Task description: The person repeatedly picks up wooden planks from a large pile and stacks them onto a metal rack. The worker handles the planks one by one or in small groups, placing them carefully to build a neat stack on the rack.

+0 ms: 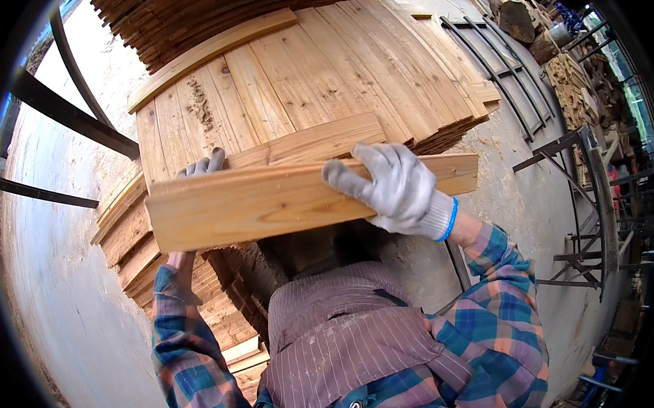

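Closest to the eye is a striped apron [341, 349], with checked sleeves [485, 321] on both sides of it. Just past it, the two hands have a long, flat board [269, 210], tipped so that its wide face shows. The right hand [399, 182], in a pale glove, looks clamped on the board toward its right end. The left hand [205, 164] is mostly behind the board near the other end. Only its fingers poke up past the top edge, so I cannot tell how tight it holds.

I think the board is stiff and not too heavy for two hands. It looks smooth, so it may slide a bit in gloves, and it should not break easily. Near each end is a good place to hold it, so it does not tip.

Beyond the grip, flat boards [285, 82] lie side by side like a bumpy table, with sawdust [201, 107] on top. A loose plank [310, 140] lies just behind the held board. Farther off is a tall dark stack [224, 15]. To the right of the grip, a black metal frame [504, 72] lies on the gray floor [68, 288].
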Available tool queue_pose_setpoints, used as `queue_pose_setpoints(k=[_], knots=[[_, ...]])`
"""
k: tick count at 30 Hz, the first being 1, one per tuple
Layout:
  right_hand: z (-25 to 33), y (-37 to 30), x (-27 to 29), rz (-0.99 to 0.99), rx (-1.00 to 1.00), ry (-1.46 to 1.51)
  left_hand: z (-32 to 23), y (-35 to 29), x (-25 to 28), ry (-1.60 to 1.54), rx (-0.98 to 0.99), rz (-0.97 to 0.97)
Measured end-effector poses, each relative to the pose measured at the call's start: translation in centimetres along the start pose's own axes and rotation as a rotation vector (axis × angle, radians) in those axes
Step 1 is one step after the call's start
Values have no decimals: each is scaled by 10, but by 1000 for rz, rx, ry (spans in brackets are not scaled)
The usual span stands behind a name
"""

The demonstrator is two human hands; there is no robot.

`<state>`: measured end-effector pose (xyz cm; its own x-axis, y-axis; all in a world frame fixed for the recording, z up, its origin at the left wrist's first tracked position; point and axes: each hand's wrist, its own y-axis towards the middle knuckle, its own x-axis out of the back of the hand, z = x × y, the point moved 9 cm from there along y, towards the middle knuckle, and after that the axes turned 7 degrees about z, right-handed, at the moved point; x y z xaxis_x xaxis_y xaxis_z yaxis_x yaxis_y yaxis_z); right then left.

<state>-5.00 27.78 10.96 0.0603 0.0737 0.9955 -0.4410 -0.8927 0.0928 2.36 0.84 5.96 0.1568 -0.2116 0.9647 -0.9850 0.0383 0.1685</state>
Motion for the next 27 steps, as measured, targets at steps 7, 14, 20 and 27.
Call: queue_pose_setpoints(k=[7, 14, 20, 27], knots=[[63, -31, 8, -530, 187, -165, 46, -11, -5, 122, 174, 313], [60, -2, -49, -615, 177, -238, 33, 17, -2, -216, 185, 504], [57, -1, -41, -703, 185, -215, 15, 25, -14, 92, 189, 523], [38, -1, -37, -708, 101, -248, 6, 29, -11, 182, 235, 535]])
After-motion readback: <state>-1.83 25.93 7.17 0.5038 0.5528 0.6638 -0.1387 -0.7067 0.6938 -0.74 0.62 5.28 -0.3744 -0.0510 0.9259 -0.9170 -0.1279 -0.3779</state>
